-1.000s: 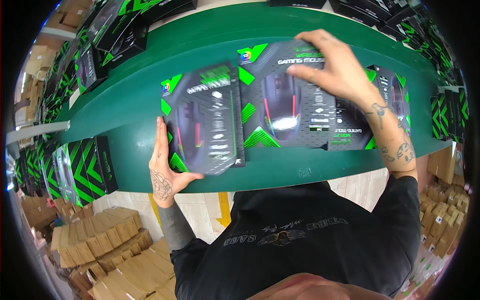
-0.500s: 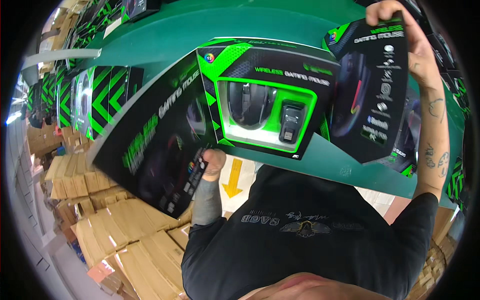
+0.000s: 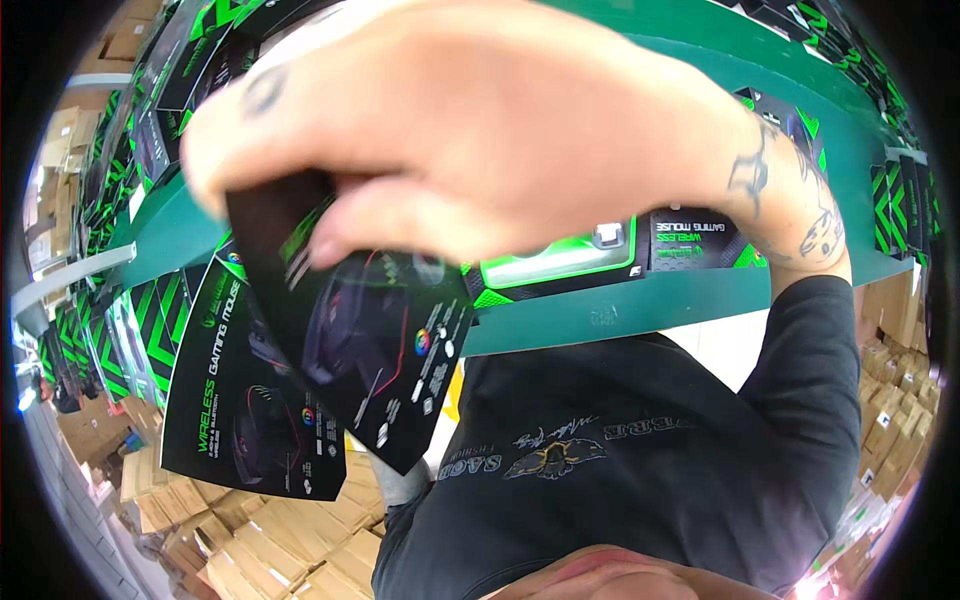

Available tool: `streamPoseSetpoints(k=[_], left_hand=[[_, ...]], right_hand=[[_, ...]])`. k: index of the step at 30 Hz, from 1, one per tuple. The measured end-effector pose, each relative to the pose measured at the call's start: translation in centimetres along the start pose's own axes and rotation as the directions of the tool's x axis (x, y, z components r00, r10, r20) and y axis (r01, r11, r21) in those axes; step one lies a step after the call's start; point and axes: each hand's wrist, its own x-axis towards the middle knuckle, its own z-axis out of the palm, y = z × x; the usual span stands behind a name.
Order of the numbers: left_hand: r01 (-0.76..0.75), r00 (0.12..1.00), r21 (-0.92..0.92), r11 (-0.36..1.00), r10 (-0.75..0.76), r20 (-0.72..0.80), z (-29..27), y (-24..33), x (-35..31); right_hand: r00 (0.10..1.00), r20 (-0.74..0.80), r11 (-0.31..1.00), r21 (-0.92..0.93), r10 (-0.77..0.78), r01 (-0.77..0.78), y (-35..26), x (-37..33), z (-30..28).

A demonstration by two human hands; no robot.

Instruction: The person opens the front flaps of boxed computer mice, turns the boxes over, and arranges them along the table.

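Large and close, my right hand (image 3: 470,120) reaches across the upper middle, its thumb and fingers closed on a black printed mouse-box panel (image 3: 360,340). This panel is tilted, with a mouse picture and a red line on it. Behind and left of it hangs another black mouse-box panel (image 3: 250,400) with green and white lettering. My left forearm (image 3: 403,480) shows below the panels; they hide my left hand. Partly covered by my right hand, a mouse box with a green-rimmed window (image 3: 570,262) lies behind.
Further mouse boxes lie on the green table (image 3: 600,318), one black box (image 3: 690,238) right of the window box. Boxes with green chevrons (image 3: 160,335) stand in a row at left. Brown cardboard cartons (image 3: 270,545) are stacked at lower left, others (image 3: 880,400) at right.
My right hand has swung from the upper right to the upper left, close to the camera, carrying a panel. My left hand, visible earlier at the left panel, is now hidden.
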Motion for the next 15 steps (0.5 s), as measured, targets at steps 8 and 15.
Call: streamPoseSetpoints(k=[8, 15], left_hand=[[-0.015, 0.995, 0.172, 0.985, -0.002, 0.099, -4.2, 4.4, -2.1], [-0.276, 0.809, 0.117, 0.954, 0.166, 0.564, -2.8, 3.8, 5.6]], right_hand=[[0.995, -0.008, 0.99, 0.105, 0.098, -0.097, -1.4, -0.2, 0.5], [0.865, -0.195, 0.764, -0.408, 0.462, -0.5, 2.2, -7.2, -6.9]])
